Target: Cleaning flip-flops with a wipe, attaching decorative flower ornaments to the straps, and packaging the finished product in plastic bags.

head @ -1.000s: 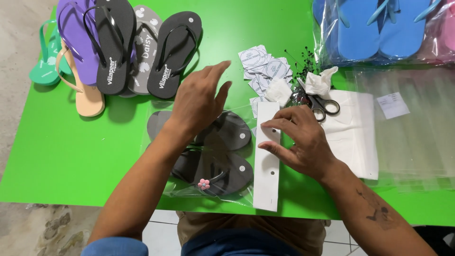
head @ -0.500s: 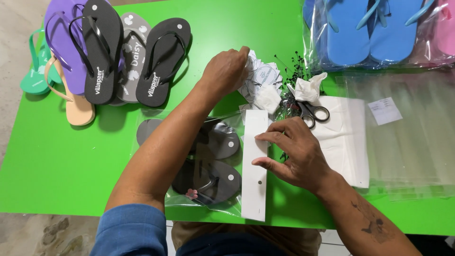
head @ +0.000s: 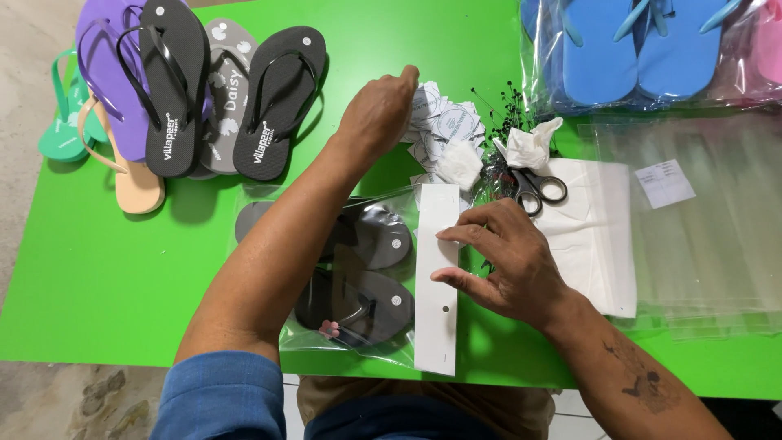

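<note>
Green tabletop point(head: 122, 277) fills the head view; its near edge runs along the bottom of the frame, and the widest bare stretch lies at lower left, below the loose flip-flops point(head: 175, 90) fanned out at upper left. At centre a clear plastic bag point(head: 342, 277) lies flat with a pair of dark flip-flops point(head: 375, 269) inside, its white header strip point(head: 437, 277) reaching almost to the near edge. The right hand point(head: 509, 261) rests on that strip, fingers spread and pressing it down. The left hand point(head: 379, 114) reaches to upper centre, fingers curled closed at a heap of small paper tags point(head: 444, 134); what they pinch cannot be told. Scissors point(head: 533, 186) lie just right of the tags. At upper right, another clear bag point(head: 542, 90) holds blue flip-flops point(head: 631, 45). Empty clear bags point(head: 709, 244) are stacked at right.
</note>
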